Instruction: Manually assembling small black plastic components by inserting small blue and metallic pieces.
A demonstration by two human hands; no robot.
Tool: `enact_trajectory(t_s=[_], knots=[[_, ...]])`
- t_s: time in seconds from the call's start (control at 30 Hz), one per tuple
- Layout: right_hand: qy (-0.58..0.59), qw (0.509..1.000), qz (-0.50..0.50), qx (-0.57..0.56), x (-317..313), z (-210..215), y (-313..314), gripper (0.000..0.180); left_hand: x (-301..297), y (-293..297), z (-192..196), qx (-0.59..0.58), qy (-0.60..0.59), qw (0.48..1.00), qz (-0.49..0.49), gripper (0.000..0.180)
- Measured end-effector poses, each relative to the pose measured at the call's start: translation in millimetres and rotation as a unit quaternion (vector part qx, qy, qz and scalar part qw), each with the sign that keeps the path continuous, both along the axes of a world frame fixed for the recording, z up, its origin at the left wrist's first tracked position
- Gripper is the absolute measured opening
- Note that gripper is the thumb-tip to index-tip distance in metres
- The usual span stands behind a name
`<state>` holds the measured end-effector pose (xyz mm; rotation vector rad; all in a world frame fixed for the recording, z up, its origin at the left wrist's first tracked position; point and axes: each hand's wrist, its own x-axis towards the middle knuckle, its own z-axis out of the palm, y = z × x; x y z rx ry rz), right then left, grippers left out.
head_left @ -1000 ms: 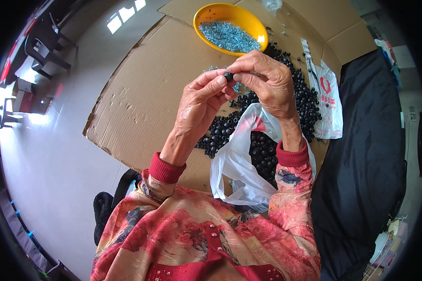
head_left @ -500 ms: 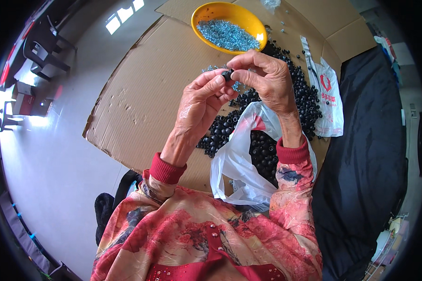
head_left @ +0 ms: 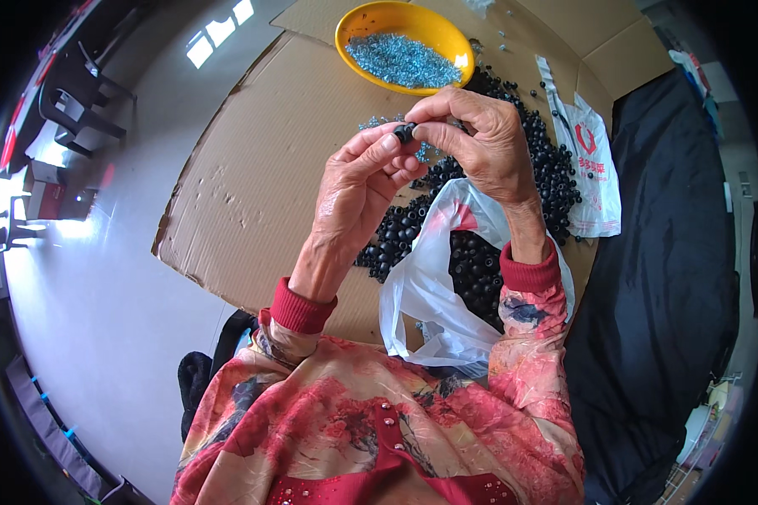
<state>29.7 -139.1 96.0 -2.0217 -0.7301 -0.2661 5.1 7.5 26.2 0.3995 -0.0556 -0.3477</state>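
Observation:
Between the thumb and fingers of my left hand [head_left: 366,172] is a small round black plastic piece [head_left: 405,133]. My right hand [head_left: 476,135] has its thumb and index finger pinched together against the right side of that piece; whatever lies between those fingertips is too small to make out. Both hands hover over a spread of similar black pieces [head_left: 556,189] on the cardboard. Just beyond them stands a yellow bowl [head_left: 343,55] of tiny shiny bluish metal parts [head_left: 404,61]. Below my right wrist, a white plastic bag [head_left: 404,299] gapes around more black pieces [head_left: 478,269].
Flattened cardboard [head_left: 244,160] lies under everything. A second white bag with red print [head_left: 598,198] rests flat at its right edge, beside a black cloth-like cover [head_left: 657,278]. Dark plastic chairs [head_left: 72,109] stand on the pale floor at far left.
The view has shifted slightly. Both hands stay joined at the black piece, and its tilt between the fingers differs a little.

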Motion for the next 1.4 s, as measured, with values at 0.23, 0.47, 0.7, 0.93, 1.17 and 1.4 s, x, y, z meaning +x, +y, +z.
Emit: enact_trajectory(t_s=[0.23, 0.47, 0.7, 0.93, 1.17, 1.4], knots=[[-0.064, 0.996, 0.002, -0.062, -1, 9, 2, 0.006, -1, 0, -2, 0.003, -0.009, 1.0, 0.013, 0.021], [-0.065, 0.995, 0.008, -0.068, 1, 7, 2, 0.006, -2, -2, -2, 0.02, -0.016, 1.0, 0.018, 0.02], [0.026, 0.997, -0.034, 0.058, -1, -8, 5, 0.009, 1, -2, -5, 0.001, -0.018, 1.0, 0.006, 0.02], [-0.118, 0.991, -0.044, -0.037, -5, -12, 2, 0.019, -1, -5, 0, -0.027, 0.048, 0.998, -0.004, 0.017], [-0.183, 0.979, -0.06, -0.071, -7, -21, -1, 0.026, -4, -10, 6, -0.02, 0.075, 0.997, -0.025, 0.016], [-0.208, 0.974, -0.056, -0.077, -8, -24, -5, 0.033, -4, -11, -4, -0.024, 0.064, 0.997, -0.036, 0.019]])
